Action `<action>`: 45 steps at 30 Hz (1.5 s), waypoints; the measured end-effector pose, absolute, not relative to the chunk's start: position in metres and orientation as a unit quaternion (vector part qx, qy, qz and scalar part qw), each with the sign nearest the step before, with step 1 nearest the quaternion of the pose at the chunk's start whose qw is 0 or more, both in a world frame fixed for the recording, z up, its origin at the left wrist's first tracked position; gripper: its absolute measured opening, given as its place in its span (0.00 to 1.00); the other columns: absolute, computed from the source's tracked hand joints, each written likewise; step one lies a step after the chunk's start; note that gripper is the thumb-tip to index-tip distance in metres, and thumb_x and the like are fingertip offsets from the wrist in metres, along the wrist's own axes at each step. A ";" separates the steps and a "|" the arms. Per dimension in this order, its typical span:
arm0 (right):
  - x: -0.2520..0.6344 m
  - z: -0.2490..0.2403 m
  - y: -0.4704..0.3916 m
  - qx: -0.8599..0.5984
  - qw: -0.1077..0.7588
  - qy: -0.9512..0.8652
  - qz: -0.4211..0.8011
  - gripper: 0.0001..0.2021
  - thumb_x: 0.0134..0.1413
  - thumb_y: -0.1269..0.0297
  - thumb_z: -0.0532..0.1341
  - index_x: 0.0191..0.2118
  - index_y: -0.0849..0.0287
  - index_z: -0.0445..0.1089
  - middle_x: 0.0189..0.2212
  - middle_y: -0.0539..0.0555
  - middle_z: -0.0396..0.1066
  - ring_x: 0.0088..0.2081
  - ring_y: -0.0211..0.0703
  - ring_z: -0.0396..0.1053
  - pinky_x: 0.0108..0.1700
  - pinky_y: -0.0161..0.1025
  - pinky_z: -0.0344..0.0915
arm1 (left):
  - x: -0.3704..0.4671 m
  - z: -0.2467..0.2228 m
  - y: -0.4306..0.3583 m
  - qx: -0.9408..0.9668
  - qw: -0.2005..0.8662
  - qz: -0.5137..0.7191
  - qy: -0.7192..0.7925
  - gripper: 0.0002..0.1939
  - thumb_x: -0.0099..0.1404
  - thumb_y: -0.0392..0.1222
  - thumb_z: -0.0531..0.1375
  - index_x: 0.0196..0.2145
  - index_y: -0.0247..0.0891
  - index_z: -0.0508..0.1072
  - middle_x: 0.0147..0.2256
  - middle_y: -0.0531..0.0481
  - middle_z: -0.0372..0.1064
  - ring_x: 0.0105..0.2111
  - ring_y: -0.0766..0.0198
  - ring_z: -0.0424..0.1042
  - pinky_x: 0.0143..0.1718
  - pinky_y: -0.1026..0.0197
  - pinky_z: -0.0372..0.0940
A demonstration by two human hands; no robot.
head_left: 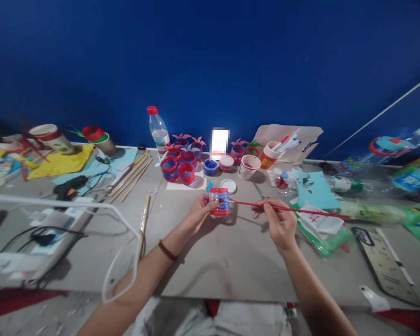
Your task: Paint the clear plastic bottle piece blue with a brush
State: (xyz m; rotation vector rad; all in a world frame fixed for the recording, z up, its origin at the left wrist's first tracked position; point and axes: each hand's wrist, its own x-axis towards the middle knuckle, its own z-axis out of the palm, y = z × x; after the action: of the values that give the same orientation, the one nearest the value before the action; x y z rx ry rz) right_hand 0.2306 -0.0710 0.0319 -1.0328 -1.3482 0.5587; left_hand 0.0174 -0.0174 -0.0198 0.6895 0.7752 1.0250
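Above table (pixel 199 266), red-ended cup (pixel 224 208), blue-banded

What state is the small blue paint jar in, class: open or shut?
Open: the blue paint jar is uncovered, and blue paint shows inside its rim.

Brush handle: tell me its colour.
The brush handle is red, best seen in the head view.

Looks like a craft workshop, judging by the paintbrush (pixel 247 203), blue paint jar (pixel 210 167), glue gun (pixel 70 186) and wooden sticks (pixel 129 177).
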 end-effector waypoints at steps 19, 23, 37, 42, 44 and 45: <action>0.234 0.024 -0.071 -0.455 0.639 -0.567 0.252 0.09 0.63 0.60 0.61 0.35 0.59 0.74 0.27 0.54 0.78 0.22 0.41 0.74 0.23 0.38 0.74 | 0.016 -0.026 -0.016 0.309 0.744 0.478 0.349 0.25 0.47 0.47 0.77 0.34 0.35 0.69 0.37 0.44 0.77 0.39 0.54 0.78 0.46 0.49 0.71; 0.231 0.029 -0.070 -0.453 0.637 -0.581 0.225 0.09 0.63 0.60 0.61 0.34 0.58 0.74 0.26 0.53 0.78 0.21 0.40 0.74 0.23 0.36 0.74 | 0.017 -0.023 -0.017 0.318 0.752 0.465 0.342 0.26 0.48 0.48 0.77 0.37 0.34 0.69 0.40 0.42 0.77 0.40 0.53 0.78 0.45 0.49 0.71; 0.239 0.020 -0.072 -0.461 0.646 -0.551 0.258 0.10 0.63 0.59 0.61 0.34 0.59 0.74 0.25 0.53 0.78 0.22 0.41 0.75 0.24 0.39 0.75 | 0.016 -0.020 -0.018 0.279 0.764 0.473 0.339 0.21 0.52 0.44 0.74 0.36 0.35 0.69 0.38 0.43 0.78 0.41 0.49 0.78 0.49 0.42 0.70; 0.232 0.026 -0.074 -0.445 0.621 -0.588 0.267 0.11 0.63 0.59 0.61 0.33 0.58 0.74 0.25 0.54 0.78 0.21 0.40 0.74 0.23 0.37 0.74 | 0.015 -0.018 -0.018 0.281 0.767 0.471 0.335 0.21 0.52 0.43 0.74 0.36 0.36 0.68 0.39 0.42 0.78 0.43 0.48 0.78 0.51 0.40 0.69; 0.230 0.029 -0.074 -0.444 0.617 -0.597 0.255 0.11 0.63 0.58 0.61 0.33 0.58 0.74 0.25 0.54 0.78 0.21 0.40 0.74 0.22 0.37 0.73 | 0.015 -0.018 -0.018 0.284 0.768 0.469 0.332 0.21 0.52 0.43 0.74 0.35 0.36 0.67 0.38 0.43 0.77 0.42 0.48 0.78 0.51 0.39 0.68; 0.230 0.030 -0.074 -0.442 0.617 -0.602 0.249 0.11 0.63 0.59 0.61 0.33 0.58 0.74 0.24 0.54 0.78 0.21 0.40 0.74 0.22 0.37 0.73 | 0.015 -0.018 -0.018 0.284 0.768 0.469 0.331 0.21 0.52 0.43 0.74 0.35 0.36 0.67 0.38 0.43 0.77 0.42 0.48 0.78 0.51 0.39 0.68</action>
State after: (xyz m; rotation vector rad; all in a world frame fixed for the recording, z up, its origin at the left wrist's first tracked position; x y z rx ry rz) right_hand 0.2298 -0.0738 0.0303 -1.0184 -1.3856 0.5734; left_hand 0.0153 -0.0179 -0.0182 0.6154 0.7178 1.0185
